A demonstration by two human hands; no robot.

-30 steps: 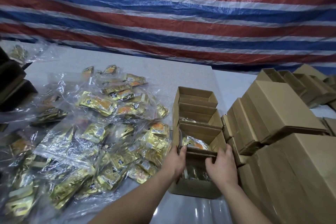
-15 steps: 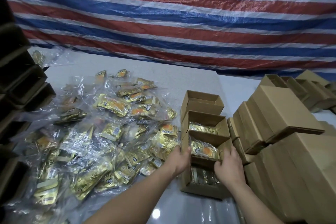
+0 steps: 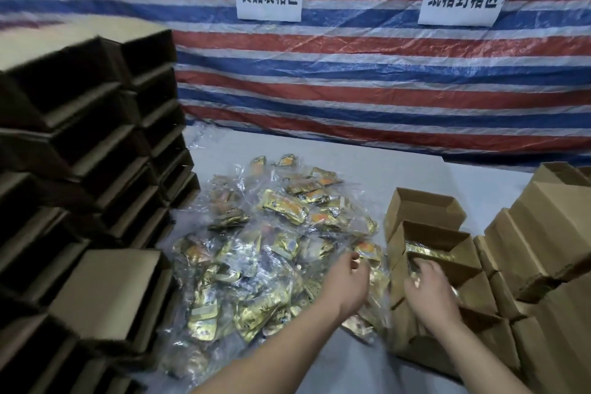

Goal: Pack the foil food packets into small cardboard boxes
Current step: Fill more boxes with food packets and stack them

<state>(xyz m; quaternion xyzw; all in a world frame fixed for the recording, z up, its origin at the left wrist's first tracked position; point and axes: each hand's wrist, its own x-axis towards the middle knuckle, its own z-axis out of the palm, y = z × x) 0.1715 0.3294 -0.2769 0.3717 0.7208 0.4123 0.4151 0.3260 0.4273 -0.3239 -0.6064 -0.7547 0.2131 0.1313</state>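
Gold foil food packets [image 3: 281,253] heaped beside open brown cardboard boxes [image 3: 428,233] for reach; left hand [image 3: 347,280] pinching one; right hand [image 3: 430,289] grip indeterminable

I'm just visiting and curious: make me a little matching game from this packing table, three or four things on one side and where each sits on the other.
Things:
1. foil packets
2. stack of empty boxes
3. left hand
4. right hand

Places:
A. over the near edge of the packet heap
B. far left, piled high
C. at the row of open boxes
D. heaped mid-table in clear wrap

Pairs: 1-D, 2-B, 3-A, 4-C
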